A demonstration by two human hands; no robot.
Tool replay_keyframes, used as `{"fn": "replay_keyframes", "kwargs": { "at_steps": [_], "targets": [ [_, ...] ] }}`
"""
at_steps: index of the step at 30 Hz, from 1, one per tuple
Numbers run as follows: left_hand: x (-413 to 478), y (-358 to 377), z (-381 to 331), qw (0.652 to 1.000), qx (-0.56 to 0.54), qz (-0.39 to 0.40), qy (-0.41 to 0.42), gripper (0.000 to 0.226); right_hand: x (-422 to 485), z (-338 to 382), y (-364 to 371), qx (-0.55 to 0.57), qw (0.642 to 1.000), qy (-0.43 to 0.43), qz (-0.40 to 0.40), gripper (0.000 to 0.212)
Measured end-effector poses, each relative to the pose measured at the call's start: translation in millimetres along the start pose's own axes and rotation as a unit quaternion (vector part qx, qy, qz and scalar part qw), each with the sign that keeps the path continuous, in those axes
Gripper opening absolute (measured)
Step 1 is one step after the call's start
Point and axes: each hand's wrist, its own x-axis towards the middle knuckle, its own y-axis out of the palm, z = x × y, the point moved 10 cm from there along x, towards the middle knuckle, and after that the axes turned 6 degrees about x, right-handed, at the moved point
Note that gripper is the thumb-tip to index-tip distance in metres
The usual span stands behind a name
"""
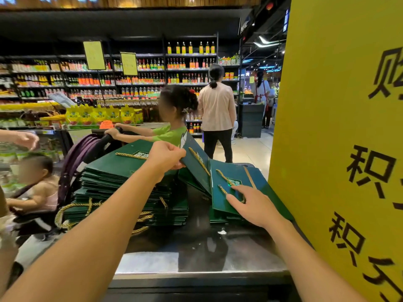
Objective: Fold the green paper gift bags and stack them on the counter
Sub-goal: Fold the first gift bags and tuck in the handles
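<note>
Green bag (193, 171) is pinched at its edge by the left hand (165, 156), right hand (255, 205) flat-fingered on the lower bag (217, 202); I'd flatten the creases fully before stacking.

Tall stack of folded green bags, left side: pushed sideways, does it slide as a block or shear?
Likely shears: the stack has uneven, splayed layers. Probably heavy overall, with so many bags. Its loose gold rope handles hang out and could snag.

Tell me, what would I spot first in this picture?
The huge yellow sign filling the right side, then the tall stack of green bags at left on the counter. In the middle, the left hand grips a tilted bag while the right hand presses a smaller pile.
</note>
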Motion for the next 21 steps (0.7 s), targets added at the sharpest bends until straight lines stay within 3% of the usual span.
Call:
{"fn": "replay_keyframes", "kwargs": {
  "at_steps": [2, 6, 9, 12, 16, 21],
  "targets": [
    [-0.5, -7.1, 0.7, 1.000, -0.019, -0.017, -0.005, 0.025, -0.1, -1.0, 1.6, 0.000, 1.000, 0.001, 0.003, 0.056],
    [-10.3, -12.0, 5.1, 0.997, -0.070, -0.007, -0.043, 0.003, 1.0, -3.6, 3.2, 0.001, 1.000, 0.000, 0.002, 0.057],
    [-20.6, -8.0, 7.7, 0.993, -0.100, 0.030, -0.061, 0.011, 1.1, -3.7, 1.7, -0.008, 1.000, 0.001, 0.005, 0.058],
    [-23.4, -9.2, 13.4, 0.995, -0.060, 0.055, -0.062, 0.023, -1.1, -0.7, -0.1, -0.019, 1.000, -0.006, 0.003, 0.056],
    [-29.0, -14.9, 19.7, 0.997, -0.001, 0.063, -0.050, 0.007, -2.8, 2.6, -0.5, -0.036, 0.999, -0.016, 0.000, 0.053],
    [-36.3, -24.5, 20.9, 0.999, 0.014, 0.038, -0.023, 0.020, -18.5, 37.8, -13.0, 0.045, 0.992, -0.089, -0.082, 0.052]
  ]
}}
